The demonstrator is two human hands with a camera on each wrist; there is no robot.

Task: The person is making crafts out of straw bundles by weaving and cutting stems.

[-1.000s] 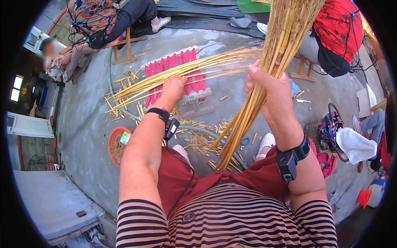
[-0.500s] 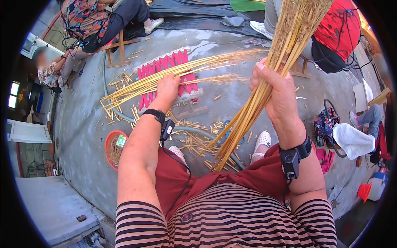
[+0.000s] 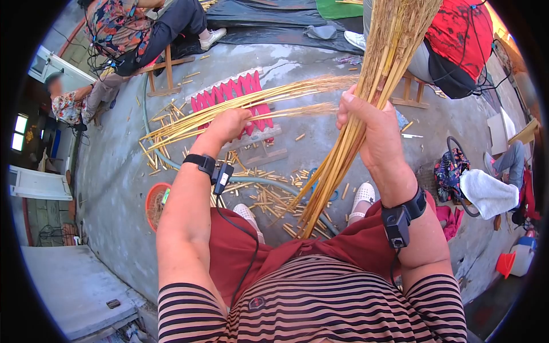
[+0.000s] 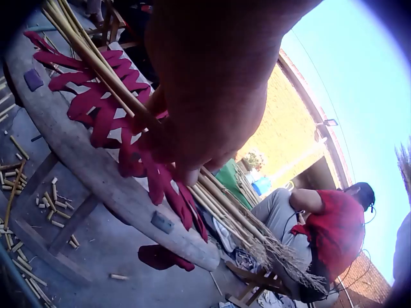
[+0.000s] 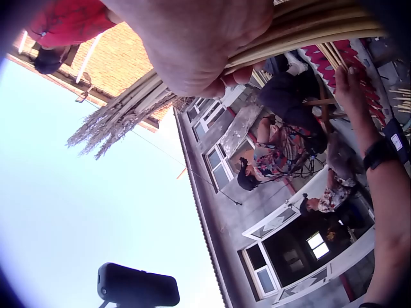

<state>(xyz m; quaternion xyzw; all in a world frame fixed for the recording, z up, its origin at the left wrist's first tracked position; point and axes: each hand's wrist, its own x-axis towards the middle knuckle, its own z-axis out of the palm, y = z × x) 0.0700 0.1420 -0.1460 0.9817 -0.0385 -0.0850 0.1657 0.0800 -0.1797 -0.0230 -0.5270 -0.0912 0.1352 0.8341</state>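
Note:
My right hand (image 3: pixel 380 128) grips an upright, slanting bundle of dry stalks (image 3: pixel 337 171) with feathery tops (image 3: pixel 403 28). The lower stalk ends fan out over my lap and feet. Loose stalks (image 3: pixel 177 124) of the same kind lie across a low wooden stool (image 3: pixel 266 133) laced with pink zigzag strips (image 3: pixel 251 83). Over the near side of that stool, my left hand (image 3: pixel 229 126) has its fingers curled around stalks. In the left wrist view, stalks (image 4: pixel 90 54) run under that hand (image 4: pixel 205 109) and come out beyond the fingertips, above the pink strips.
Short cut stalk pieces (image 3: pixel 269 197) litter the concrete floor around a hose (image 3: pixel 274 184). An orange basin (image 3: pixel 153 214) stands at left. Blue-handled scissors (image 3: pixel 313 180) lie near my feet. People sit at the back left and right on wooden stools; a bag (image 3: pixel 449 171) and white cloth (image 3: pixel 489 194) are at right.
My left hand has drawn back slightly toward me and turned, its fingers more curled at the stalks. My right hand keeps its grip on the bundle. The head view has shifted a little.

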